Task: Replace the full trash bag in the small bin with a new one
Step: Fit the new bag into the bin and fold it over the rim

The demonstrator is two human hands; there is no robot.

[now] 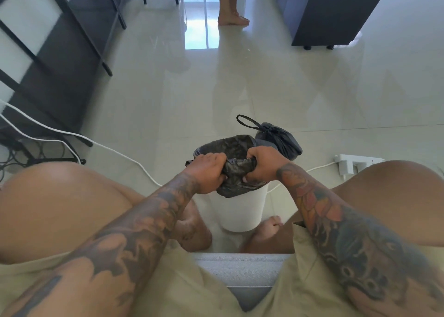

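Note:
A small white bin (239, 208) stands on the floor between my knees. A dark, new trash bag (228, 148) lines its mouth and is folded over the rim. My left hand (207, 172) and my right hand (260, 164) both grip the bunched near edge of that bag at the bin's front rim. Just behind the bin, to the right, the full trash bag (280, 137) sits on the floor, tied shut, with a drawstring loop sticking up to its left.
A white power strip (355, 164) lies on the floor to the right, and its cable (108, 146) runs left past the bin. Black furniture legs (79, 35) stand at the left, a dark cabinet (331, 11) at the back right. Another person's bare feet (231, 19) are at the back.

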